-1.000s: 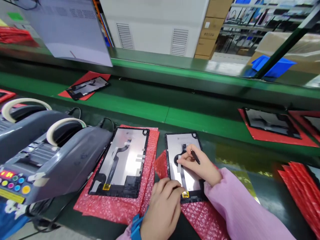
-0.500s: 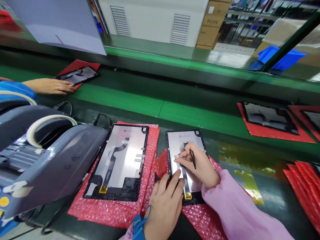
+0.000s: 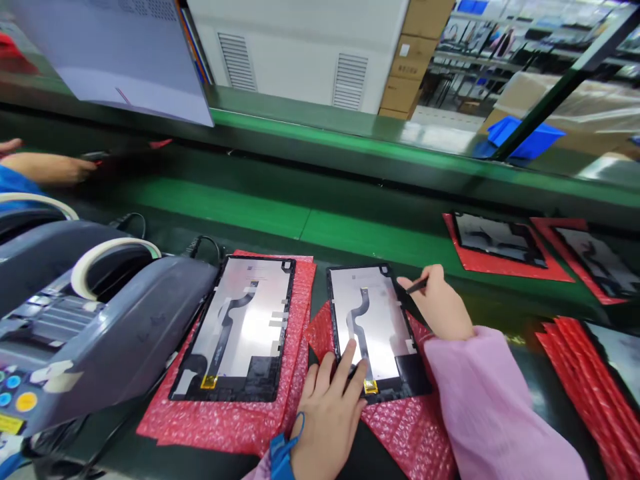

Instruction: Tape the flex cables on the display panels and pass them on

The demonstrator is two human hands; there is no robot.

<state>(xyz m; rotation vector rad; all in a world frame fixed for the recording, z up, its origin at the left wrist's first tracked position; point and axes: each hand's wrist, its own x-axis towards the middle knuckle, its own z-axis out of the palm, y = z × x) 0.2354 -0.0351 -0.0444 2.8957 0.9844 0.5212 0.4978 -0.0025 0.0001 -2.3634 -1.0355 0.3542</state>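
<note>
In front of me a tablet screen panel (image 3: 385,327) lies back side up, with a dark flex cable (image 3: 359,313) running down to a yellow taped end. My left hand (image 3: 330,407) rests open on its lower left edge, fingers spread. Just off the panel's right edge, my right hand (image 3: 440,303) is closed around a slim black pointed tool (image 3: 417,286). Red bubble wrap (image 3: 400,433) lies partly beneath the panel. To the left, a second screen panel (image 3: 255,340) of the same kind rests on more red bubble wrap (image 3: 215,423).
Grey tape dispensers (image 3: 150,320) with rolls of tape stand at left. Beyond them is a co-worker's hand (image 3: 47,168) in a blue sleeve. More panels (image 3: 500,239) on red wrap lie at right, near a stack of red bubble bags (image 3: 590,393). A green ledge (image 3: 350,137) runs behind.
My right hand has moved right, off the panel, still with the black tool. My left hand stays on the panel. The co-worker's hand and the far-left panel have shifted; that panel no longer shows clearly.
</note>
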